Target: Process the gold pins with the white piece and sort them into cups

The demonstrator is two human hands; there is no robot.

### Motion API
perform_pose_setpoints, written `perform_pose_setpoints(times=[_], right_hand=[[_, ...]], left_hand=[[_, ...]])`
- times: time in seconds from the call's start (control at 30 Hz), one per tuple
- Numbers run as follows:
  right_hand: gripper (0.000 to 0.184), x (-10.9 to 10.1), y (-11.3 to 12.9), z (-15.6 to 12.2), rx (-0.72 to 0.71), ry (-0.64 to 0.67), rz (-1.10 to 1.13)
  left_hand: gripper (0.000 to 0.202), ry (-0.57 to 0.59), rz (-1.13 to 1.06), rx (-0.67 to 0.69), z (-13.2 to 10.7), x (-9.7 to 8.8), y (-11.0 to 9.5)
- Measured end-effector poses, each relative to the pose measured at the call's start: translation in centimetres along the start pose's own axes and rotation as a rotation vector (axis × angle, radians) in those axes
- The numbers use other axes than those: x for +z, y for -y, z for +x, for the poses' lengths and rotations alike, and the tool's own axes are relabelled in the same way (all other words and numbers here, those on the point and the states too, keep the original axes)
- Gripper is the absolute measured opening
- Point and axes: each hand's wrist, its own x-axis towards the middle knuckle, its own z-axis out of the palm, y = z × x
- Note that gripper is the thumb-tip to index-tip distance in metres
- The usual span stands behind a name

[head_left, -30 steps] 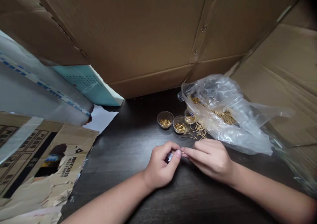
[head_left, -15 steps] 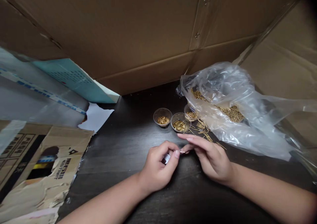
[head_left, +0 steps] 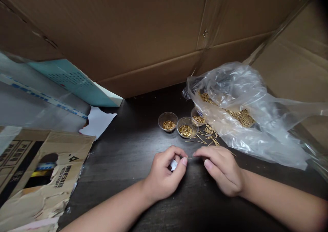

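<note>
Centrally, on the dark wood surface, two hands meet. The left hand curls closed around one small white piece, with one thin gold pin poking out toward the right hand. That hand is partly open and seems empty, its fingers just beside the pin's tip. At twelve o'clock stand three clear plastic cups of gold pins, with loose pins beside them. One crumpled clear plastic bag holding more pins lies at one o'clock.

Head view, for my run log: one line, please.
left hand: holds white piece, gold pin protruding | right hand: beside pin
</note>
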Motion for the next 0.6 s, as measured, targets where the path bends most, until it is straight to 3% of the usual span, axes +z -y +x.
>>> perform_pose_setpoints(times=[0.37, 0.5, 0.6], right_hand=[[0.037, 1.7, -1.0, -0.8, 0.062, -0.083, 0.284], [0.021, 1.4, -0.6, -0.6, 0.117, -0.069, 0.247], [0.013, 0.7, -0.3, 0.0, 0.080, -0.090, 0.138]], left_hand=[[0.011, -0.051, -0.036, -0.013, 0.1, -0.1, 0.1], [0.011, -0.051, -0.039, -0.017, 0.0, -0.1, 0.2], [0.012, -0.056, -0.023, -0.019, 0.0, -0.2, 0.2]])
